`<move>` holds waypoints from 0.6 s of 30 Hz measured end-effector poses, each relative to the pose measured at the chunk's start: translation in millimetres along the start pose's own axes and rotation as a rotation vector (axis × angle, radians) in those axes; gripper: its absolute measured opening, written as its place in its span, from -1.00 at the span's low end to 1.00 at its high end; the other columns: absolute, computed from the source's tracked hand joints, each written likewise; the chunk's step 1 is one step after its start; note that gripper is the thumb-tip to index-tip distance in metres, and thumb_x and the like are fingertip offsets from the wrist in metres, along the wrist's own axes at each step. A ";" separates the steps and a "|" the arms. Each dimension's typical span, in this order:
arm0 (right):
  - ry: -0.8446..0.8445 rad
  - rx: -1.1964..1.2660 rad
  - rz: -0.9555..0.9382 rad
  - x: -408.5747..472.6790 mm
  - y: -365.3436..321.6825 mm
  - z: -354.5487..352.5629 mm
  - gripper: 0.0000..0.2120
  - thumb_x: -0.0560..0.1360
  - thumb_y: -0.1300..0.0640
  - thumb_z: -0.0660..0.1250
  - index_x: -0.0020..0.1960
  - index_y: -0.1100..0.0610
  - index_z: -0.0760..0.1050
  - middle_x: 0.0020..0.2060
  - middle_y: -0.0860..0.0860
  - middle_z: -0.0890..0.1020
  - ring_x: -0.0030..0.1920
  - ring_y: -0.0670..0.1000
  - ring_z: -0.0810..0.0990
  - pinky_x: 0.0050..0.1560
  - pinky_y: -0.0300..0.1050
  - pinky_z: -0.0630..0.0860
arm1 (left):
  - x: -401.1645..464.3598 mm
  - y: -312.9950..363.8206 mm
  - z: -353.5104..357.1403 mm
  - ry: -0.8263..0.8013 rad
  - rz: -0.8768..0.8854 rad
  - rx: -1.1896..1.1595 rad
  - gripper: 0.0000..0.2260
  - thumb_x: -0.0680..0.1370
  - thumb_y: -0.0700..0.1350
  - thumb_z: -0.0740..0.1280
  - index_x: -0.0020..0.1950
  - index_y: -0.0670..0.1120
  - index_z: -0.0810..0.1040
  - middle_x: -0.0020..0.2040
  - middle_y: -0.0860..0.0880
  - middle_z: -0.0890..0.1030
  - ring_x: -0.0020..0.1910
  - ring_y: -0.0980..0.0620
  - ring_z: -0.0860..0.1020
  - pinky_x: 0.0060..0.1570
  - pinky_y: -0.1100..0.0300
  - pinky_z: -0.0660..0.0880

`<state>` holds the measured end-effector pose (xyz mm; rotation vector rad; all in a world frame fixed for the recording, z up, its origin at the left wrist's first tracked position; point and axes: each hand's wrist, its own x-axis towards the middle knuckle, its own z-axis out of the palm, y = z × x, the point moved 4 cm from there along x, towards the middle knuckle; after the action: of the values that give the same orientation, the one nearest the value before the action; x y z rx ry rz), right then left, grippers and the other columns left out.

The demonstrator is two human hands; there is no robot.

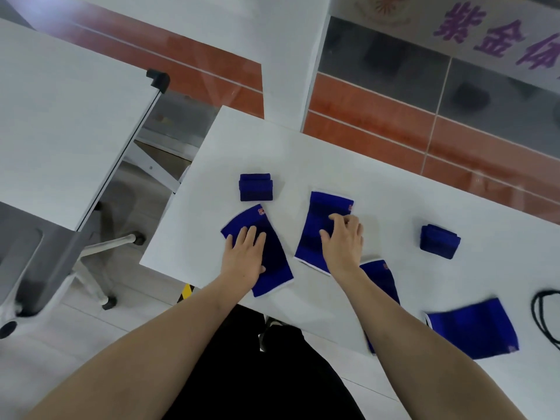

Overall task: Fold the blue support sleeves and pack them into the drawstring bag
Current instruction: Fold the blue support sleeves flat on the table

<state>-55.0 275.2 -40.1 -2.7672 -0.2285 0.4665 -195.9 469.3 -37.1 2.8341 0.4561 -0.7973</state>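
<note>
1. On the white table (303, 153), six blue sleeves lie spread out; four are flat, two are folded into small bundles.
2. Left hand (242, 256): palm down, fingers spread and slack, pressing flat on the left sleeve (272, 268), gripping nothing. That sleeve lies tilted, its white-edged end near the table's front edge.
3. Right hand (342, 241): resting on the middle sleeve (318, 225), fingertips curled onto the fabric (whether they pinch a fold, I cannot tell).
4. Folded bundle (256, 187) sits just beyond the left sleeve, apart from both hands.
5. Second folded bundle (439, 241) lies well to the right of the right hand.
6. Another flat sleeve (381, 280) is partly hidden under the right forearm.
7. Fourth flat sleeve (475, 328), blurred, lies near the front edge at right.
8. Black cord (542, 316) loops in at the right border; the bag itself is out of view.
9. Second white table (60, 116) stands at left.
</note>
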 end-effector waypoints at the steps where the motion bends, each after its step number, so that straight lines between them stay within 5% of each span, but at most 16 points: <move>1: -0.032 -0.017 0.036 3.6 0.8 0.2 -0.57 0.59 0.03 0.42 0.42 0.01 0.42 0.37 0.10 0.37 0.31 0.16 0.40 0.31 0.08 0.45 | 1.5 -0.5 -0.7 -0.014 0.009 0.019 -0.22 0.54 0.06 0.43 0.63 -0.03 0.07 0.64 -0.09 0.05 0.63 -0.16 0.01 0.56 -0.15 0.05; 5: -0.141 0.027 0.057 10.8 -4.6 3.0 -0.56 0.60 0.11 0.40 0.45 0.00 0.42 0.37 0.11 0.33 0.26 0.18 0.39 0.30 0.07 0.46 | 0.3 -2.0 -3.7 -0.023 0.041 0.058 -0.26 0.57 -0.09 0.40 0.64 -0.02 0.06 0.67 -0.08 -0.02 0.64 -0.18 -0.02 0.57 -0.14 0.05; 11: -0.219 0.208 0.004 -7.0 -8.8 4.0 -0.64 0.64 0.18 0.30 0.42 0.02 0.45 0.30 0.05 0.34 0.02 0.02 0.50 -0.01 -0.15 0.44 | -8.9 0.9 -3.3 -0.050 0.054 -0.033 -0.33 0.59 -0.20 0.32 0.64 -0.02 0.10 0.67 -0.06 -0.03 0.64 -0.18 -0.04 0.58 -0.13 0.06; 15: -0.194 0.310 -0.056 -21.4 -7.2 -3.3 -0.71 0.66 0.13 0.29 0.36 -0.03 0.51 0.26 -0.01 0.41 0.00 -0.05 0.51 0.01 -0.20 0.44 | -9.7 11.5 -17.6 0.078 0.019 -0.439 -0.56 0.65 -0.11 0.29 0.54 -0.02 0.34 0.51 -0.05 0.39 0.48 -0.09 0.34 0.43 0.02 0.33; 18: -0.193 0.399 -0.092 -31.1 -10.6 -12.2 -0.75 0.65 0.13 0.32 0.30 -0.06 0.55 0.19 -0.08 0.43 -0.02 -0.15 0.51 0.05 -0.26 0.45 | -9.4 28.5 -26.1 -0.007 -0.101 -0.880 -0.59 0.67 -0.01 0.27 0.53 0.01 0.35 0.41 0.01 0.52 0.36 0.01 0.49 0.27 0.14 0.44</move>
<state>-80.9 275.1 -16.5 -2.3156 -0.2729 0.6752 -181.5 446.3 -8.1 1.9994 0.7311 -0.4503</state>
